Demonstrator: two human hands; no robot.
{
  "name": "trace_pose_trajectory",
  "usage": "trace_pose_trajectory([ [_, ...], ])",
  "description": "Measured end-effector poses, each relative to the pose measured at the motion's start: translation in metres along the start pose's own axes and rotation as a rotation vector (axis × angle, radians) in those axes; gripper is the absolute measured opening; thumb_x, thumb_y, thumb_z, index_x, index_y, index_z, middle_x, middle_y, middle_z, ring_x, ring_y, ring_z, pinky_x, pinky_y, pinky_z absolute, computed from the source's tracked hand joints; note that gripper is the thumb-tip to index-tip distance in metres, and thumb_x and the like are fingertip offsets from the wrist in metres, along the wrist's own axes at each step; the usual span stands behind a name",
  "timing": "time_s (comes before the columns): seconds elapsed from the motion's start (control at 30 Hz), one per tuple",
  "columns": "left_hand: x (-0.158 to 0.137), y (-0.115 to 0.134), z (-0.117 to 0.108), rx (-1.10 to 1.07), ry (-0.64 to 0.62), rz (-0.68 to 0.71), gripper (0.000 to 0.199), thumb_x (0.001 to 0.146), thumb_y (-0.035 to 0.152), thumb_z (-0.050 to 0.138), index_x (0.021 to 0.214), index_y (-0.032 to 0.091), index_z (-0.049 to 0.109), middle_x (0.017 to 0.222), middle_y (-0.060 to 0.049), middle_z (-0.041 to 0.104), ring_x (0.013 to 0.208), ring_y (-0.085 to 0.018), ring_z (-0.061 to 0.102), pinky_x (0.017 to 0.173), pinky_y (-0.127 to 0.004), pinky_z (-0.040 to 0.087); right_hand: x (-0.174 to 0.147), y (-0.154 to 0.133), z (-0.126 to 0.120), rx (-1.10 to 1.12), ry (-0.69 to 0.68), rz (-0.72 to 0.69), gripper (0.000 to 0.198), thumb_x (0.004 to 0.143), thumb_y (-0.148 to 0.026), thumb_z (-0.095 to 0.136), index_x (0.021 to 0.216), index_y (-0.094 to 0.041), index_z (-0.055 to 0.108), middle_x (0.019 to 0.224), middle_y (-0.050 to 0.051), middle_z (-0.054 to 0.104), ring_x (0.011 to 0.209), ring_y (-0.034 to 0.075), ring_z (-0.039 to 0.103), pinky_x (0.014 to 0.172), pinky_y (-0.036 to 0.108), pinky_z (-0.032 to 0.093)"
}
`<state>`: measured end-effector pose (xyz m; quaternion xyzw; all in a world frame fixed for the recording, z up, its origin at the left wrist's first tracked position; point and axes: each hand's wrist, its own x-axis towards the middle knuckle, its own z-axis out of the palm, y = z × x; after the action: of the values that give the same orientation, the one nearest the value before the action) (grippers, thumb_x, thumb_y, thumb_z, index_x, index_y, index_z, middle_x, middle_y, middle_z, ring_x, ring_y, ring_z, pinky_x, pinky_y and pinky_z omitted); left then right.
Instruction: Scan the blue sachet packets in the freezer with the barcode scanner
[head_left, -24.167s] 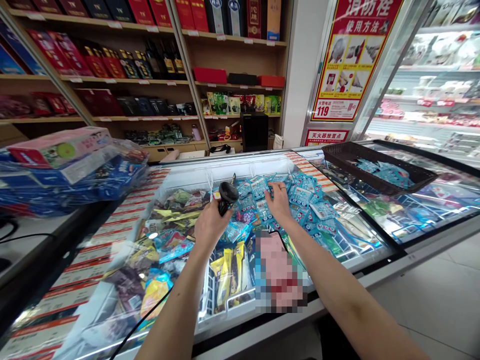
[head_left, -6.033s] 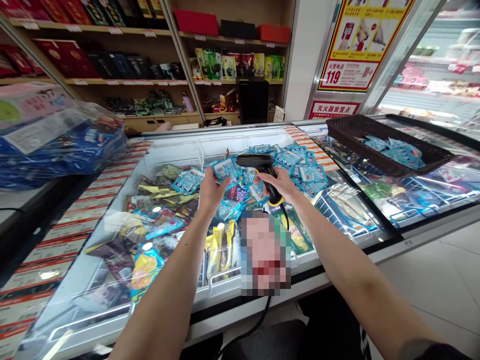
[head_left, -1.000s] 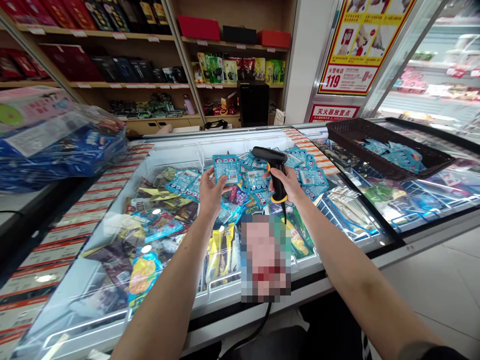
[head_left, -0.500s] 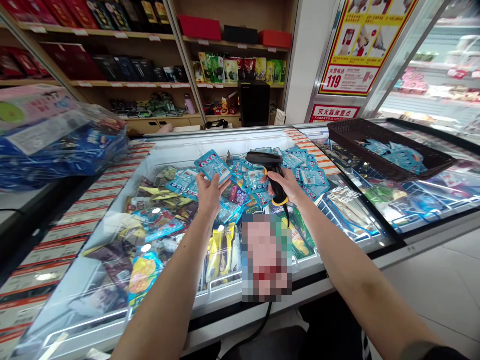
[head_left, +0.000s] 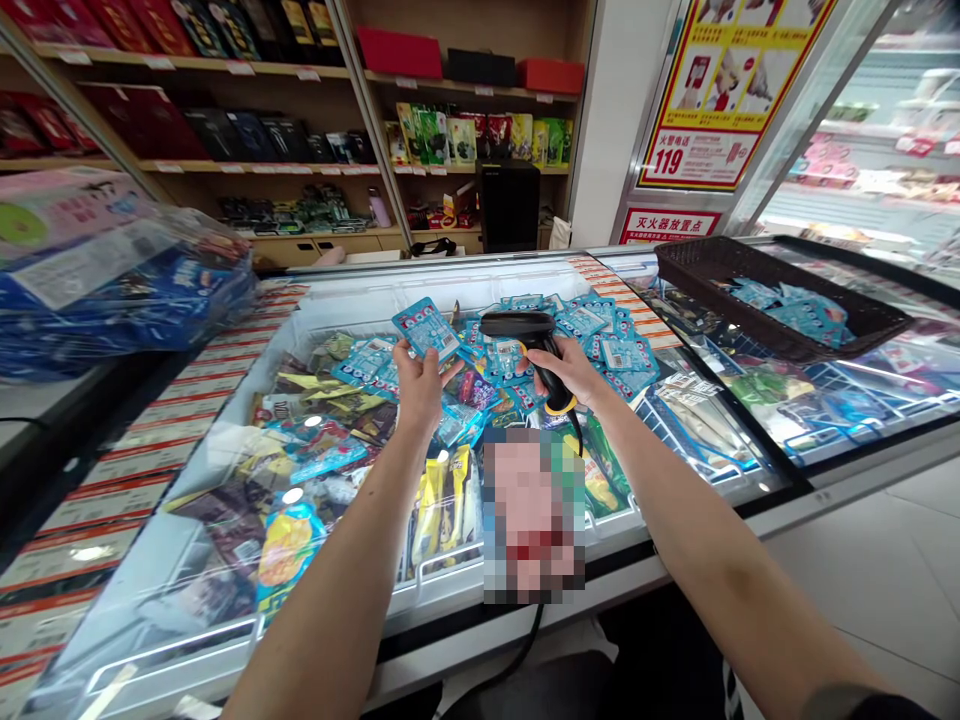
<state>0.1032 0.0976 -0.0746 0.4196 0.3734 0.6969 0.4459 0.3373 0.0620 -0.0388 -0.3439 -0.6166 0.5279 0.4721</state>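
Observation:
Above the glass lid of a chest freezer (head_left: pixel 390 277), my left hand (head_left: pixel 420 385) pinches a light-blue packet (head_left: pixel 426 328) by its lower edge, its barcode side facing up. My right hand (head_left: pixel 566 373) is wrapped round the grip of a black barcode scanner (head_left: pixel 517 325) with yellow trim. The scanner's head points left, towards the packet, and the two are apart. A cord hangs from the grip. More light-blue packets (head_left: pixel 622 355) lie spread on the glass around and behind both hands. A blurred-out patch (head_left: pixel 532 515) hides what lies at the front edge.
A brown basket (head_left: pixel 787 250) with more blue packets stands at the right. Plastic-wrapped blue goods (head_left: pixel 127 290) sit on the left side. Strips of price labels (head_left: pixel 142 470) run along the freezer. Behind are shelves of boxes (head_left: pixel 397 52) and a black upright device (head_left: pixel 510 205).
The scanner in my right hand has shifted slightly left and down, closer to the packet. The packet in my left hand has tilted a little, and my left hand stays nearly in place.

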Motion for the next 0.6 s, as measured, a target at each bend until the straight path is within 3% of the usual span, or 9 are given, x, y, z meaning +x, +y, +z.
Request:
trace_pose_trajectory([
  [0.2,-0.002,0.001,0.0014,0.061,-0.015,0.023,0.048,0.075,0.04,0.068,0.111,0.031,0.038,0.095,0.001,0.051,0.083,-0.011,0.057,0.079,-0.039,0.061,-0.001,-0.0026,0.0016,-0.003,0.007,0.001,0.041,0.075,-0.055,0.067,0.087,-0.017,0.059,0.086,0.008,0.071,0.044,0.011,0.057,0.04,0.024,0.045],
  [0.6,0.0002,-0.0019,-0.001,0.072,-0.036,0.021,0.048,0.075,0.039,0.068,0.113,0.032,0.04,0.074,0.006,0.036,0.058,-0.006,0.041,0.078,-0.039,0.06,-0.0012,-0.0016,-0.0004,0.053,0.007,-0.002,0.039,0.076,-0.053,0.067,0.089,-0.016,0.061,0.083,0.008,0.07,0.044,0.011,0.056,0.037,0.023,0.041],
])
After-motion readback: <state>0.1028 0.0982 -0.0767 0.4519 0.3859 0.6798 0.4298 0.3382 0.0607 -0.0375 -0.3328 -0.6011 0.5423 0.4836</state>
